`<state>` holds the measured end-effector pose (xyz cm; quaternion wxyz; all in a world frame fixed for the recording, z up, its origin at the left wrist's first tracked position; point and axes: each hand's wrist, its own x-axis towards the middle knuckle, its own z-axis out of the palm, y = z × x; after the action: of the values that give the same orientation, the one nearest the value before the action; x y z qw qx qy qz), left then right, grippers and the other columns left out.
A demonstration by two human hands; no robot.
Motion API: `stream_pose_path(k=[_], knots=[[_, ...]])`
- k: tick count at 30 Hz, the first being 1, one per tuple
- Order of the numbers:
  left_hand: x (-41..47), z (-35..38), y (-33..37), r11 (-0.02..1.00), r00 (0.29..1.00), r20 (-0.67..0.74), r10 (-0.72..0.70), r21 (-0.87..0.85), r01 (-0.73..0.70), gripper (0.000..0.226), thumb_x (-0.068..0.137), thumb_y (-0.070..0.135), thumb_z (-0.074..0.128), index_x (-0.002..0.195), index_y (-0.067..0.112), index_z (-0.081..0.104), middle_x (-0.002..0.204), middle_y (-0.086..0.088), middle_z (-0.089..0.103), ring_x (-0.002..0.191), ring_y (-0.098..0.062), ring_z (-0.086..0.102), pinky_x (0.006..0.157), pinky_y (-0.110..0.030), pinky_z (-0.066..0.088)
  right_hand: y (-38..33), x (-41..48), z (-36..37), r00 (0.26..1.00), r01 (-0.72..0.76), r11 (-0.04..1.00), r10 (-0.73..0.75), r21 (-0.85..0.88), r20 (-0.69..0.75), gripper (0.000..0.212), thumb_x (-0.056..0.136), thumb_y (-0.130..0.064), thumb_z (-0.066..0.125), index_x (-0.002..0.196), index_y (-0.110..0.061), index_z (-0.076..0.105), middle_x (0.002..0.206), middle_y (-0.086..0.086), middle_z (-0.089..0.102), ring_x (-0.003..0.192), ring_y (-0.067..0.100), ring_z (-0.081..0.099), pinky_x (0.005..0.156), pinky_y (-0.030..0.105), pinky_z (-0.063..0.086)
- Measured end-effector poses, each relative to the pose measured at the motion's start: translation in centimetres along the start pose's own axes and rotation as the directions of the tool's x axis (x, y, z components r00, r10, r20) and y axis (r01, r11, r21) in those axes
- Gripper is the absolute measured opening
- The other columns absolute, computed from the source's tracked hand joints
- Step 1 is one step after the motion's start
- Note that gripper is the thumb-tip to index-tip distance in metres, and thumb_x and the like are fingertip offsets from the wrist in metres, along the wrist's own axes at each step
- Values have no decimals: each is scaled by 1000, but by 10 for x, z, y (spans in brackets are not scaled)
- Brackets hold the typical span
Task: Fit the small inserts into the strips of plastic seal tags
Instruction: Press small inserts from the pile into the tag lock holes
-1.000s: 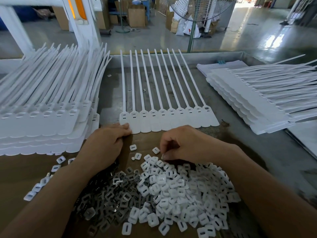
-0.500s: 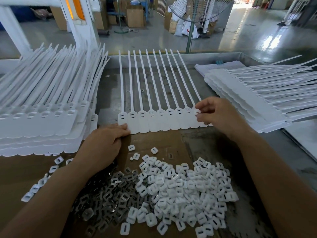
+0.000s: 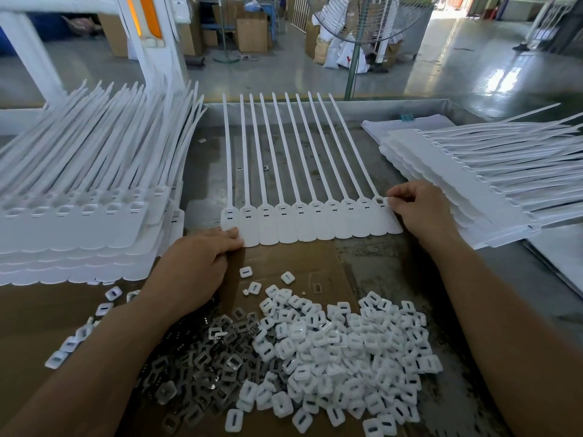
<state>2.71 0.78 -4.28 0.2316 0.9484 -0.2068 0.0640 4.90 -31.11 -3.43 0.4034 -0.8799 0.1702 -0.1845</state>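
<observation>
1. Work position: the strip of ten seal tags lies flat at the centre of the table, heads toward you and tails fanning away. It sits between the left stack and the right stack of strips.
2. Left hand: your fingers lie fairly straight and press on the lower edge of the leftmost tag. They grip nothing. Hold that pressure, as it should stop the strip sliding while you push at the far end.
3. Right hand: thumb and forefinger are pinched together at the head of the rightmost tag. They appear to hold a small white insert, though it is too small to confirm.
4. Socket status: the rightmost head shows an open hole. The other nine show slot marks and look already fitted.
5. Method: square the insert over the hole before pressing. Push straight down until it sits flush, not tilted.
6. Check: compare its slot direction with the neighbouring heads before you let go.
7. Supply: the loose inserts are heaped on the cardboard near you, touching a pile of grey metal clips. Take white pieces only.
8. Risk: an insert pressed in crooked may jam or pop out.
</observation>
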Motion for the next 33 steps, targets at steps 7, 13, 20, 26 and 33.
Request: stream_pose_path(k=[7, 13, 20, 26, 33], knots=[[-1, -1, 1, 1000, 1000, -5, -3, -5, 3, 42, 87, -2, 44, 121, 18, 58, 132, 9, 49, 128, -9, 38, 102, -15, 15, -1, 8, 5, 990, -134, 988, 131, 80, 44, 17, 84, -11, 62, 72, -24, 63, 73, -16, 55, 76, 4, 51, 75, 25, 39], [-1, -1, 2, 1000, 1000, -8, -8, -23, 7, 41, 87, -2, 45, 121, 18, 58, 132, 8, 49, 128, -9, 38, 104, -17, 16, -7, 17, 5, 984, -150, 988, 153, -46, 86, 24, 84, -16, 62, 66, -30, 58, 73, -12, 56, 81, 12, 54, 75, 30, 45], [0, -1, 2, 1000, 1000, -15, -10, -28, 9, 41, 86, -3, 46, 119, 18, 59, 131, 8, 50, 126, -9, 40, 104, -18, 18, -8, 20, 3, 973, -166, 986, 166, -11, 161, 15, 87, -9, 58, 75, -17, 62, 73, -8, 55, 65, 1, 45, 50, 17, 33], [-1, -3, 3, 1000, 1000, -18, -5, -26, 5, 42, 85, -3, 46, 119, 18, 60, 130, 8, 51, 126, -9, 41, 103, -16, 18, -8, 19, 2, 981, -124, 991, 131, -57, 146, 17, 85, -9, 58, 72, -18, 61, 72, -12, 54, 67, 2, 46, 53, 18, 31], [-1, -4, 5, 1000, 1000, -7, -7, -24, 7, 42, 86, -4, 45, 120, 17, 59, 131, 7, 50, 126, -10, 40, 103, -16, 17, -7, 17, 5, 989, -111, 991, 117, -70, 93, 24, 80, -8, 62, 65, -27, 59, 75, -11, 59, 92, 18, 59, 86, 38, 49]])
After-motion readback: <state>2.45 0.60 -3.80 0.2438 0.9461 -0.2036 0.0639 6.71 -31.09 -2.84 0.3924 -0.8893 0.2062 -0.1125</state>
